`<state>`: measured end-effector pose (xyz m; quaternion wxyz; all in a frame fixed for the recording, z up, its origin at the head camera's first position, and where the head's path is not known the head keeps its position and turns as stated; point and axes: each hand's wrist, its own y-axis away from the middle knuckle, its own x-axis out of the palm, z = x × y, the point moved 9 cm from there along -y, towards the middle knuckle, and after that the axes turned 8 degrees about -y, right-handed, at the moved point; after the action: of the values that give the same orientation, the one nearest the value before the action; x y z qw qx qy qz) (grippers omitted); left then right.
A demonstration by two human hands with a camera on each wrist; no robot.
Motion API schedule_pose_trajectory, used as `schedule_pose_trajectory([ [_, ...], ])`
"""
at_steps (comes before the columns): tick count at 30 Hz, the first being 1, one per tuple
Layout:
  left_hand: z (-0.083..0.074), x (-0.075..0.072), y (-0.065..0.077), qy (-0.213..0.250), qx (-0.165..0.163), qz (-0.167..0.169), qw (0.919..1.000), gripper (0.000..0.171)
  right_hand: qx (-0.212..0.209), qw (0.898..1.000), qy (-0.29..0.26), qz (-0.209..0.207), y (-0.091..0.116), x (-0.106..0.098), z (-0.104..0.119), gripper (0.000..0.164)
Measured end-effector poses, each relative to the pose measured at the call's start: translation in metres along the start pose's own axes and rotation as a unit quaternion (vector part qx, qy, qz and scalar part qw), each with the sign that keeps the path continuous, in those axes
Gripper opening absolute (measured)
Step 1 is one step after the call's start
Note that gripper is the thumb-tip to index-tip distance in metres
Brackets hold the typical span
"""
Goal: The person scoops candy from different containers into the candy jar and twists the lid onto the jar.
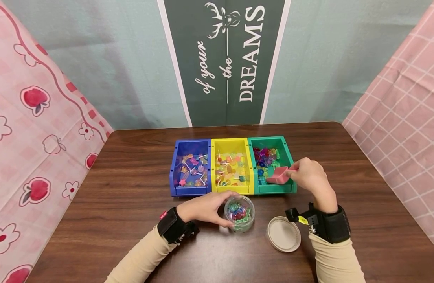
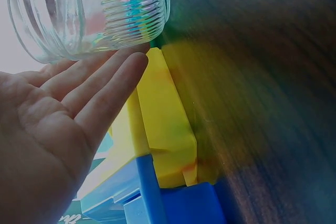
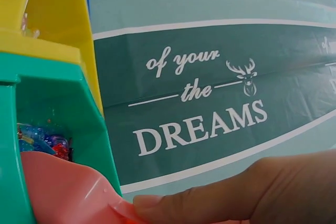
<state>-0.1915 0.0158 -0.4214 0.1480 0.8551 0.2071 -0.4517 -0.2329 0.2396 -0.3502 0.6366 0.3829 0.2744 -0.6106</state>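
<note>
My right hand (image 1: 310, 175) grips the handle of a pink scoop (image 1: 279, 175), whose bowl dips into the front of the green bin (image 1: 275, 189). In the right wrist view the thumb (image 3: 197, 203) presses along the handle of the scoop (image 3: 68, 190). Glittery colored charms (image 1: 265, 157) lie in that bin, partly behind the scoop. On the table before the bins, my left hand (image 1: 210, 208) holds a clear ribbed jar (image 1: 250, 224) between thumb and fingers. Small shiny charms (image 1: 238, 212) fill part of the jar, which has no lid on.
A round pale lid (image 1: 283, 234) lies on the table (image 1: 132, 173) between the jar and my right wrist. The yellow bin (image 1: 234, 190) and blue bin (image 1: 190, 191) adjoin the green one, holding lollipop-shaped and other charms. Printed cloths (image 1: 224, 63) hang behind and at both sides.
</note>
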Motion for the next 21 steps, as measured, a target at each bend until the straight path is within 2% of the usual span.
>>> schedule_pose_trajectory([
  [21,0.002,0.001,0.000,0.001,0.001,-0.001,1.0000,0.078,0.000,0.999,-0.010,0.041,-0.010,0.020,-0.005,0.031],
])
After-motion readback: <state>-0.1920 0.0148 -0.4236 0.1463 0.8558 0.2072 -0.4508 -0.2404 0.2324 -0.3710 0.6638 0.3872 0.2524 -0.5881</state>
